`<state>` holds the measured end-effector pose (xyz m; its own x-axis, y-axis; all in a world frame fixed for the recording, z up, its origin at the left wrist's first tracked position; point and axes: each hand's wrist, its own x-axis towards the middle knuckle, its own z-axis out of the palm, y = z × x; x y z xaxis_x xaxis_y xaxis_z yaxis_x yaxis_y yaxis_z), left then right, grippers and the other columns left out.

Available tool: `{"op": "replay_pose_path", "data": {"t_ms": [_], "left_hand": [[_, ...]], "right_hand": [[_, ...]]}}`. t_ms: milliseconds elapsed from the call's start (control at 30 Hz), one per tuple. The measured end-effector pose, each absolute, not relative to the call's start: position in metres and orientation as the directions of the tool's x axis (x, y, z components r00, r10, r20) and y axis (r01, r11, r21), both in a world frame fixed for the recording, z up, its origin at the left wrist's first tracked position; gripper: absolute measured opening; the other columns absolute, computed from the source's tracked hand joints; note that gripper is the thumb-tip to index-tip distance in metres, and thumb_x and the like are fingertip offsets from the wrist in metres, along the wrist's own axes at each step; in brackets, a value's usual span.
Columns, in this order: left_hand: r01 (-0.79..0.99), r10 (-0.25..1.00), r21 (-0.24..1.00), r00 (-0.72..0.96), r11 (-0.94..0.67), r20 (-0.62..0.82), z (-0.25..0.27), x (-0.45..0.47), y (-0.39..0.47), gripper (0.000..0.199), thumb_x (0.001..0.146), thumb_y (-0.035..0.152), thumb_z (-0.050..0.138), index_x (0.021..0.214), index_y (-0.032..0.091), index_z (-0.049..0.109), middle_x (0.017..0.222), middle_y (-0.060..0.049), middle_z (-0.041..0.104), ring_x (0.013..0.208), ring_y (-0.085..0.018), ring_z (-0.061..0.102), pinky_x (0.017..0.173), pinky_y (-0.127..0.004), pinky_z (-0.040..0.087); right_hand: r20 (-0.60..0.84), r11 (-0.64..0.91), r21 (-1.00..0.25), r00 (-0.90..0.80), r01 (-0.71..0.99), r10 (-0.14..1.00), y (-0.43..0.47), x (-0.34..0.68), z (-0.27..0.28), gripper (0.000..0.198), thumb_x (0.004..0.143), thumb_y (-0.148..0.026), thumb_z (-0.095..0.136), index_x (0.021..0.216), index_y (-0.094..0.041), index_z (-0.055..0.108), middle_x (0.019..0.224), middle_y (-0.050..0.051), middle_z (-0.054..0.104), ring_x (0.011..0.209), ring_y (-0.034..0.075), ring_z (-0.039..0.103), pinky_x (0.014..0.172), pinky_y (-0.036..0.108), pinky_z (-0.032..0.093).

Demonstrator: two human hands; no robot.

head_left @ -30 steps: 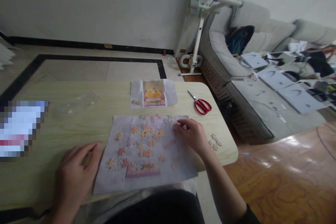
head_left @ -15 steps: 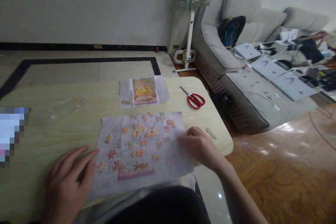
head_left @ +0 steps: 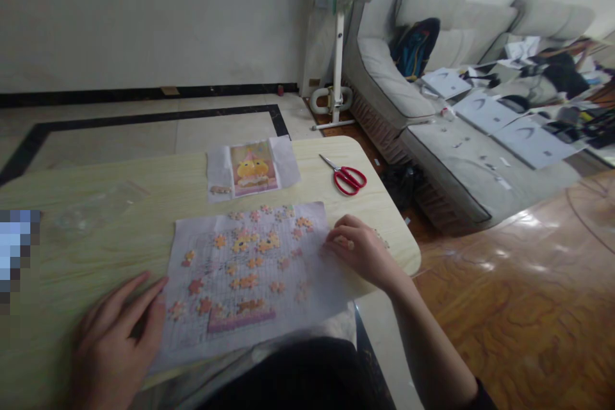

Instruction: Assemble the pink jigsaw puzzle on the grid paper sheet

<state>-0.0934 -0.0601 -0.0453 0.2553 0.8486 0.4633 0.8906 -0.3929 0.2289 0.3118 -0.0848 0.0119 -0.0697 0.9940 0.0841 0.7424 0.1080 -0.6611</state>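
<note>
A printed paper sheet (head_left: pixel 307 282) lies on the table before me, with several jigsaw pieces (head_left: pixel 195 286) scattered over it. Some pieces are joined into a strip (head_left: pixel 240 319) with a pink lower edge. My left hand (head_left: pixel 118 327) rests open, fingers stretched out, at the sheet's left edge. At the right edge, my right hand (head_left: pixel 362 246) has its fingers closed on a small pale jigsaw piece (head_left: pixel 344 243). Behind the sheet lies a reference picture (head_left: pixel 253 168) of a yellow figure, on white paper with a small piece (head_left: pixel 220 190) at its corner.
Red-handled scissors (head_left: pixel 349 180) lie at the back right of the table (head_left: pixel 120 230). A clear plastic bag (head_left: pixel 96 208) is on the left, near a blurred-out patch. Beyond are a white metal stand (head_left: pixel 338 57) and a grey sofa (head_left: pixel 432 154) holding a backpack and white boxes.
My view has shifted slightly, so most things sit a little further left. My right hand has turned a little, and a pale jigsaw piece now shows at its fingers. My left hand stays put.
</note>
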Motion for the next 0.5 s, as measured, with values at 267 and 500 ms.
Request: {"op": "replay_pose_path", "data": {"t_ms": [267, 500], "left_hand": [[0.892, 0.866, 0.262, 0.228, -0.369, 0.444, -0.052, -0.099, -0.061, 0.023, 0.087, 0.034, 0.053, 0.105, 0.030, 0.067, 0.121, -0.008, 0.065, 0.106, -0.033, 0.064, 0.097, -0.048, 0.047], [0.897, 0.878, 0.250, 0.241, -0.364, 0.414, -0.046, -0.096, -0.060, 0.024, 0.086, 0.036, 0.052, 0.101, 0.026, 0.068, 0.120, -0.011, 0.065, 0.104, -0.034, 0.064, 0.095, -0.048, 0.048]], "right_hand": [[0.073, 0.054, -0.625, -0.010, 0.779, 0.997, -0.068, 0.315, 0.010, 0.014, 0.086, -0.016, 0.065, 0.094, -0.020, 0.076, 0.088, 0.005, 0.065, 0.082, 0.018, 0.062, 0.076, 0.031, 0.048], [0.063, 0.145, -0.578, -0.133, 0.803, 0.989, -0.098, 0.319, 0.013, 0.021, 0.090, -0.024, 0.062, 0.106, -0.028, 0.075, 0.089, 0.005, 0.061, 0.078, 0.017, 0.059, 0.071, 0.030, 0.047]]}}
